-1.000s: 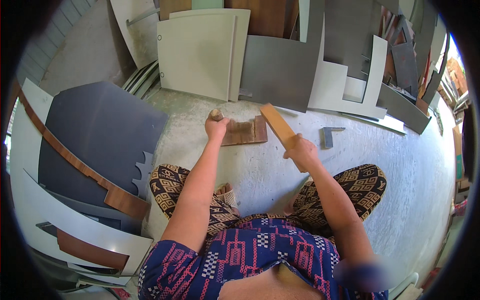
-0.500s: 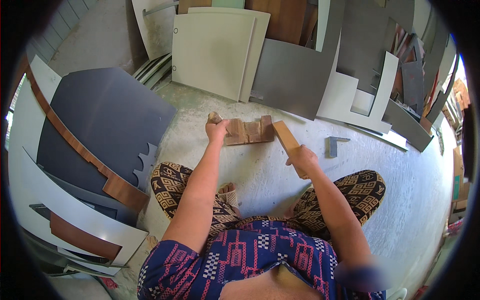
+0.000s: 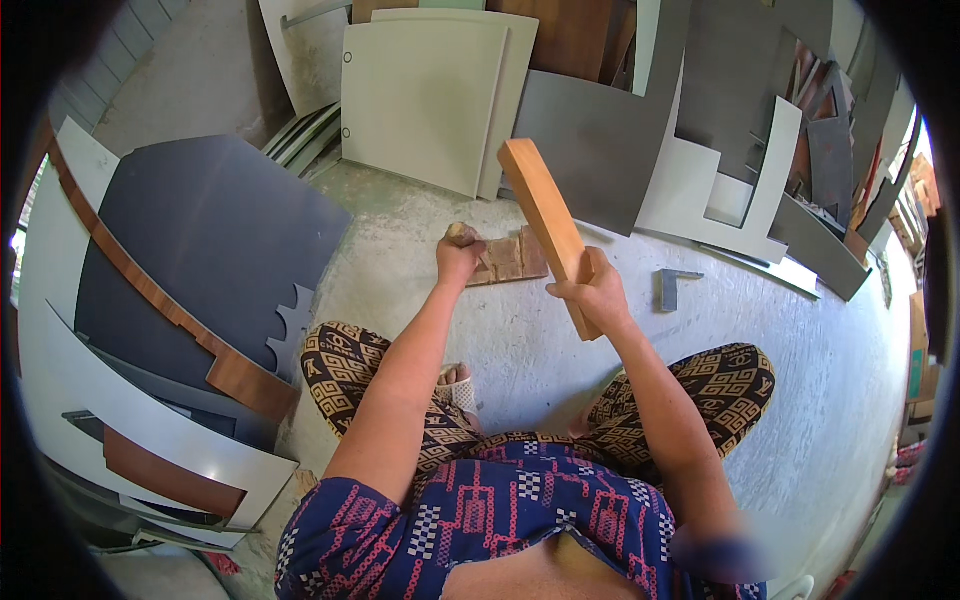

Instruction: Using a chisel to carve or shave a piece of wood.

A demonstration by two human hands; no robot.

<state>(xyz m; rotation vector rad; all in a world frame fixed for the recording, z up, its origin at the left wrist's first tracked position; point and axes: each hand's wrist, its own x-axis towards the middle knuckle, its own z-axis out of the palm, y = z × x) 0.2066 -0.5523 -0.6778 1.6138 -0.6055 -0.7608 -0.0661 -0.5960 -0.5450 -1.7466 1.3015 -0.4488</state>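
My left hand [image 3: 458,262] is closed around an upright chisel [image 3: 461,234] with a rounded wooden handle. Its blade is mostly hidden by my fingers and points down at a brown wooden workpiece [image 3: 510,260] lying on the floor, with notches in its upper face. My right hand [image 3: 598,292] grips the lower part of a long squared wooden block [image 3: 545,205]. The block is raised and tilted, its far end above the floor beyond the workpiece. It covers part of the workpiece's right end from view.
A small L-shaped square [image 3: 667,290] lies on the floor to the right. Cream panels [image 3: 425,105], grey panels [image 3: 575,140] and a white cut-out panel [image 3: 700,205] lean at the back. Dark sheets [image 3: 200,250] and a brown strip [image 3: 245,385] stand along the left.
My right hand has swung the wooden block upward, away from beside the workpiece. My left hand has shifted to the right along the workpiece with the chisel.
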